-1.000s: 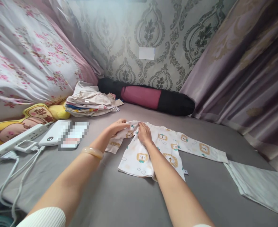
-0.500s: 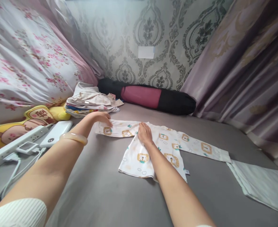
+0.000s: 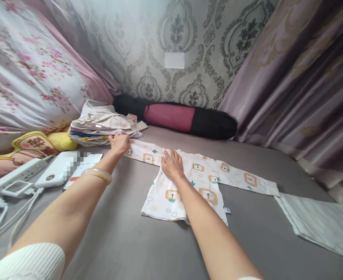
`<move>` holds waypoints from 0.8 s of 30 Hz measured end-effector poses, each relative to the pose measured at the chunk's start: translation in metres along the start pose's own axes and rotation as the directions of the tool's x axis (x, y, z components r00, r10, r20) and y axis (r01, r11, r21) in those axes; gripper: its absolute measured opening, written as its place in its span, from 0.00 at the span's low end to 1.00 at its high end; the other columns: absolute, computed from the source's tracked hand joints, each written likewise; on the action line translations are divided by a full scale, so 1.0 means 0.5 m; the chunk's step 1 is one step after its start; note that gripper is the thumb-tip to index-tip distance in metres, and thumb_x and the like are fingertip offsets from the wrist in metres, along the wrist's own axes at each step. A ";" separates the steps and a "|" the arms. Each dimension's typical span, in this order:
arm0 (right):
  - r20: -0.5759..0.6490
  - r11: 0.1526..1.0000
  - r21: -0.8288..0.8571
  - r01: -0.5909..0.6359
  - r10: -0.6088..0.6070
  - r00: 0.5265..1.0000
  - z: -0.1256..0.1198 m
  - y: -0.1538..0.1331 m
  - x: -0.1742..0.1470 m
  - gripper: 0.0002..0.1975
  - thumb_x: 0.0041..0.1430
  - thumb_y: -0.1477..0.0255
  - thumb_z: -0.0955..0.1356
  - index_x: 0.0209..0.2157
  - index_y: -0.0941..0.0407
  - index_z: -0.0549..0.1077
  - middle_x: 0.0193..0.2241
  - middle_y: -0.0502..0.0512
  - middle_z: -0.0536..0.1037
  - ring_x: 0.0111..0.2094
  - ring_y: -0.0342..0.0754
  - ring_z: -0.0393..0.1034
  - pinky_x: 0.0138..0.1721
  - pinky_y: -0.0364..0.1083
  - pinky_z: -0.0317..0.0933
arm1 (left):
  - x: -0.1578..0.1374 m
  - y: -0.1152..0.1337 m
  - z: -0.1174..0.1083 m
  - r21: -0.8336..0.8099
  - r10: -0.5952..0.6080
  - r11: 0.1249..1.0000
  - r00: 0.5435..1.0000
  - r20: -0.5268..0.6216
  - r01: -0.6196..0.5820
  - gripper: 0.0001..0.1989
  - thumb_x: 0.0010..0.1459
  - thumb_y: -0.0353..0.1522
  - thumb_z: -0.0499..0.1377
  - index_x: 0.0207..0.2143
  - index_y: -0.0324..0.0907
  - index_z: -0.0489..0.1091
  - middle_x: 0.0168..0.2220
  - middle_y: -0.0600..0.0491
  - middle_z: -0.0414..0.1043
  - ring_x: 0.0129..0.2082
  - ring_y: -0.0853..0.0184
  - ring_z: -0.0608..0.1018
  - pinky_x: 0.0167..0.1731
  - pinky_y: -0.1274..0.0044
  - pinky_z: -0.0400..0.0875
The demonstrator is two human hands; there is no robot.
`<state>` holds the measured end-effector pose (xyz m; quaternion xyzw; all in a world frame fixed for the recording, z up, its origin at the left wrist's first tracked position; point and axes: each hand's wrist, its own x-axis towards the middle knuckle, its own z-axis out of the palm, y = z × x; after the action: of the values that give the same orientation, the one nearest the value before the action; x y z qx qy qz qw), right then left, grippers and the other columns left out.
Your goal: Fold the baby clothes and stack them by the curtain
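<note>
A white long-sleeved child's shirt (image 3: 208, 181) with a lion print lies spread on a grey sheet (image 3: 116, 233), both sleeves stretched out sideways. My left hand (image 3: 119, 144) is closed on the cuff end of the left-hand sleeve, and its fingers hide the cuff. Flat on the shirt near that sleeve's shoulder seam rests my right hand (image 3: 172, 163), its fingers spread and holding nothing. The other sleeve's cuff meets a folded pale cloth (image 3: 320, 221) at the right.
Behind my left hand is a pile of folded clothes (image 3: 101, 120). A long black and maroon bag (image 3: 171, 116) lies along the wall. At the left are a yellow plush pillow (image 3: 28, 149), a power strip (image 3: 12, 177), a white power bank (image 3: 56, 171) and a phone (image 3: 86, 163).
My left hand has gone from lying loosely over the sleeve to gripping its cuff end, and that end sits slightly farther back. My right hand's fingers have spread. The view has shifted slightly.
</note>
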<state>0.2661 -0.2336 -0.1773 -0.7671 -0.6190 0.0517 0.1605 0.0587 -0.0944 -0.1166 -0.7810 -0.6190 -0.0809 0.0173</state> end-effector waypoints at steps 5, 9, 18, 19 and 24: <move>-0.007 1.000 0.019 0.001 -0.001 1.000 0.005 0.001 -0.001 0.26 0.68 0.62 0.54 0.64 0.53 0.59 0.67 0.60 0.53 0.67 0.54 0.43 0.65 0.53 0.36 | -0.028 0.025 0.010 0.010 -0.010 1.000 0.994 -0.105 0.011 0.19 0.55 0.28 0.50 0.48 0.37 0.72 0.52 0.35 0.68 0.55 0.46 0.64 0.53 0.58 0.51; 0.004 0.996 0.089 0.003 -0.004 1.000 -0.001 0.005 0.005 0.26 0.68 0.63 0.56 0.64 0.56 0.60 0.67 0.61 0.53 0.68 0.53 0.43 0.66 0.53 0.35 | -0.084 0.084 0.006 -0.091 -0.065 0.995 0.987 -0.145 0.052 0.19 0.57 0.33 0.52 0.49 0.39 0.71 0.53 0.34 0.67 0.55 0.46 0.64 0.50 0.60 0.55; 0.004 0.786 0.601 -0.144 0.177 0.984 -0.113 0.121 -0.034 0.20 0.66 0.69 0.56 0.54 0.57 0.70 0.51 0.57 0.76 0.48 0.44 0.73 0.45 0.41 0.65 | -0.213 0.194 0.028 -0.356 -0.022 0.926 0.960 0.279 0.124 0.17 0.55 0.46 0.54 0.30 0.44 0.75 0.36 0.41 0.77 0.49 0.44 0.72 0.48 0.57 0.62; -0.005 0.753 0.631 -0.189 0.247 0.969 -0.130 0.150 -0.053 0.19 0.66 0.70 0.57 0.51 0.58 0.72 0.47 0.57 0.78 0.43 0.43 0.75 0.40 0.41 0.66 | -0.220 0.197 0.027 -0.363 -0.015 0.923 0.956 0.292 0.125 0.18 0.55 0.47 0.54 0.29 0.44 0.74 0.35 0.42 0.77 0.48 0.44 0.73 0.47 0.57 0.63; -0.078 0.801 0.420 -0.427 0.501 0.862 -0.195 0.281 -0.180 0.15 0.62 0.65 0.61 0.33 0.57 0.76 0.28 0.53 0.79 0.29 0.44 0.73 0.28 0.40 0.61 | -0.236 0.206 0.022 -0.370 0.041 0.924 0.937 0.348 0.097 0.23 0.52 0.53 0.55 0.28 0.44 0.74 0.36 0.40 0.77 0.48 0.41 0.73 0.45 0.55 0.64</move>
<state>0.4035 -0.3641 -0.1395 -0.8494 -0.3711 0.1398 0.3484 0.1335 -0.2308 -0.1373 -0.7621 -0.5958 -0.0600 -0.2461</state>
